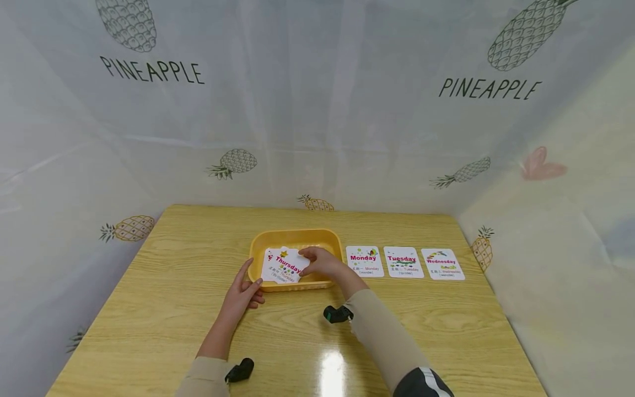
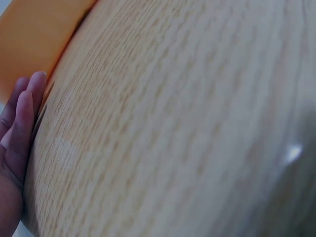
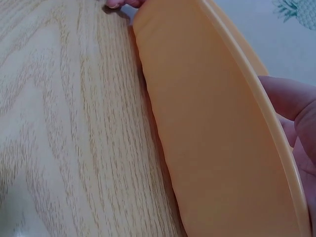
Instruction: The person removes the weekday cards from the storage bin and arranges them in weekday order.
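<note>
— What lies on your wooden table (image 1: 163,286)?

— A yellow tray (image 1: 296,238) at centre; Monday (image 1: 365,261), Tuesday (image 1: 403,262) and Wednesday (image 1: 442,264) cards in a row to its right.

— And your hands?

— Your right hand (image 1: 322,263) pinches the Thursday card (image 1: 284,266) over the tray. Your left hand (image 1: 241,295), fingers straight, touches the tray's near corner.

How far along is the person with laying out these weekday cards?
Monday, Tuesday and Wednesday already lie in a row on the table. The right hand pinches the Thursday card over the yellow tray, which the left hand touches. Thursday is not yet placed; other cards stay hidden.
</note>
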`<state>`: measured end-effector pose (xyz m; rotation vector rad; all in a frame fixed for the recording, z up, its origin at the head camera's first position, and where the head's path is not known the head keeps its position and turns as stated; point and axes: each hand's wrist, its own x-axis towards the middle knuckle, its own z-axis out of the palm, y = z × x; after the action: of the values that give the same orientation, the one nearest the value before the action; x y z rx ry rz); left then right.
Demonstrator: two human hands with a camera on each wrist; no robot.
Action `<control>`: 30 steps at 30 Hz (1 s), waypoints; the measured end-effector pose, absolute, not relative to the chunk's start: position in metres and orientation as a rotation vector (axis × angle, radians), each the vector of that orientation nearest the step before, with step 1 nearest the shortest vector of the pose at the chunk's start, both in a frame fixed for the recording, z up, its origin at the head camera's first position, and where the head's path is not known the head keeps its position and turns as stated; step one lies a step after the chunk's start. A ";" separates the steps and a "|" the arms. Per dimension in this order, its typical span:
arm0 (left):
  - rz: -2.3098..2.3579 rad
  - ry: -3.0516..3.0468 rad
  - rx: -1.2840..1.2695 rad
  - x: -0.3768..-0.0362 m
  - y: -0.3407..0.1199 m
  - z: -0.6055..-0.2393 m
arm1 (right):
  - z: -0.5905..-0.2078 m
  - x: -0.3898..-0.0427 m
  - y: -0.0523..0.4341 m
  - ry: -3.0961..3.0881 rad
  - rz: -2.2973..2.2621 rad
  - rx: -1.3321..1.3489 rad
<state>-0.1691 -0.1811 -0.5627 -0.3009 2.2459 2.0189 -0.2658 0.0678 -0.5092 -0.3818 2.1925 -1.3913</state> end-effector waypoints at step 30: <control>2.006 2.226 -0.256 -0.158 -0.175 -0.529 | -0.511 -0.266 0.068 2.197 -1.484 -0.404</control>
<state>-0.1581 -0.1752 -0.5287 -0.2563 2.2260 2.0059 -0.2660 0.0678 -0.5113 -0.4042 2.1972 -1.4840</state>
